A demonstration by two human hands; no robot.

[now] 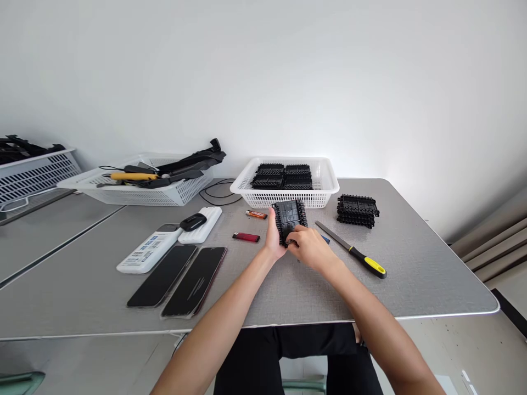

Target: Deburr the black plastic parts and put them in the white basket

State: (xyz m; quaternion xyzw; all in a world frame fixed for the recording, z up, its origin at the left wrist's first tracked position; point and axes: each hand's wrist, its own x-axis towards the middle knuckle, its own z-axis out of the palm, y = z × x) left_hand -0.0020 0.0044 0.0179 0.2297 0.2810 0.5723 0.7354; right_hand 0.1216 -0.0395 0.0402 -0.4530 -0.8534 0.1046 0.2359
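Head | left hand, right hand grasping black part | basket behind | file, red lighter beside

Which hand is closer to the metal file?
Right. The right hand, at the black part's lower edge, is left of the file; the left hand, at that part's left side, is farther away.

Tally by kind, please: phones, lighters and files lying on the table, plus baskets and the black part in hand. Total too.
Phones: 2
Lighters: 2
File: 1
Baskets: 3
Held black part: 1
Total: 9
Blue item partly hidden by the right hand: uncounted.
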